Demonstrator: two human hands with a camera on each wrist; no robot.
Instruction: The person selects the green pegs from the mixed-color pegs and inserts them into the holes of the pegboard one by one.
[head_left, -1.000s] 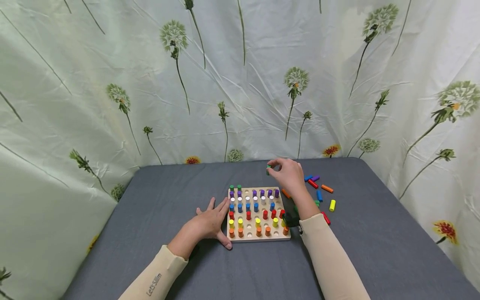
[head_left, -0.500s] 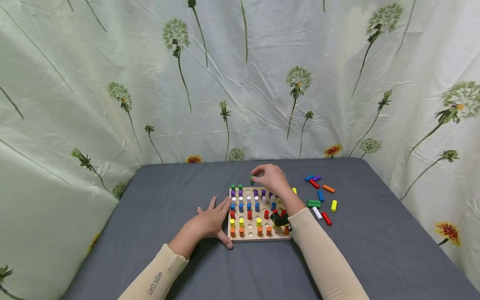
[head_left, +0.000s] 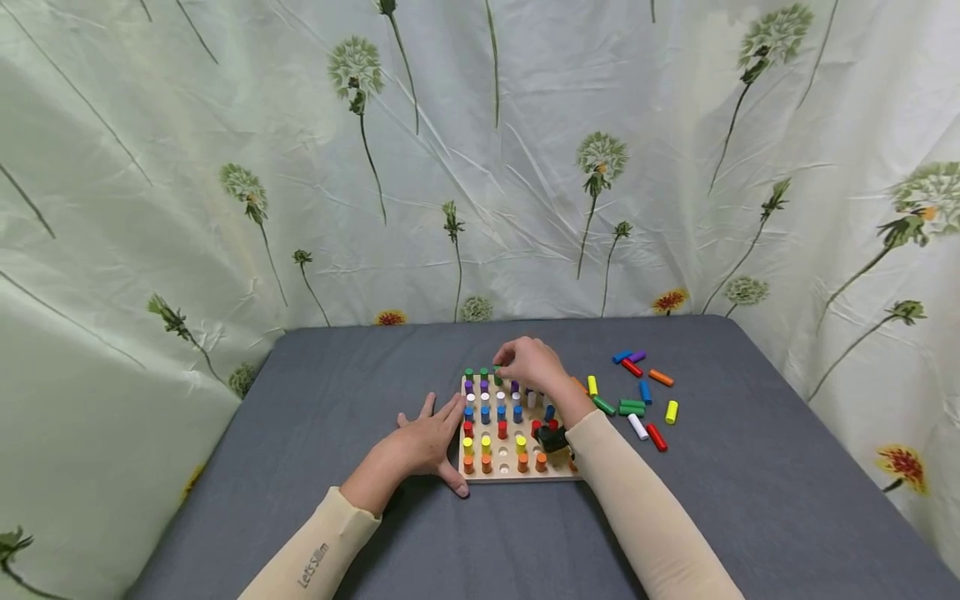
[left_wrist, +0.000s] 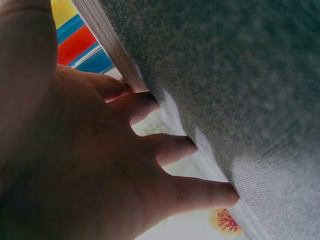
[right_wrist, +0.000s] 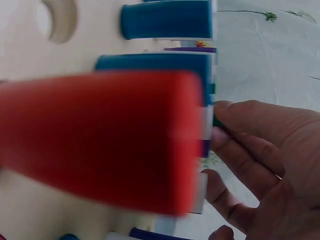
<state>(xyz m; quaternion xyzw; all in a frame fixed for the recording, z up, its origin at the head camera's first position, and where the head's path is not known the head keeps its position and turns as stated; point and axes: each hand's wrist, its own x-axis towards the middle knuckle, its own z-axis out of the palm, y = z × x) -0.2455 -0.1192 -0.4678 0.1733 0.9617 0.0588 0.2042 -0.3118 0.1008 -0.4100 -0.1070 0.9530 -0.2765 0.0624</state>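
Observation:
A light wooden pegboard (head_left: 517, 479) bears rows of coloured pegs in orange, yellow, red, blue, white, purple and green. Fingers spread, my left hand (head_left: 423, 446) lies flat on the cloth against the board's left side; in the left wrist view its fingertips meet the wooden edge (left_wrist: 115, 45). At the back row, my right hand (head_left: 534, 367) pinches a green peg (head_left: 498, 378) between thumb and fingers, beside two standing green pegs (head_left: 476, 373). A blurred red peg (right_wrist: 100, 142) fills much of the right wrist view. My right forearm hides the board's right part.
Several loose pegs lie right of the board, among them a white peg (head_left: 637, 427), a red peg (head_left: 657, 437), a yellow peg (head_left: 671, 412) and green pegs (head_left: 632, 407). A dark grey cloth (head_left: 360, 358) covers the table. A flowered curtain (head_left: 525, 208) hangs behind.
My right hand has moved left and down with the green peg, from beyond the board to its back row. More loose pegs show at right. My left hand stays in place.

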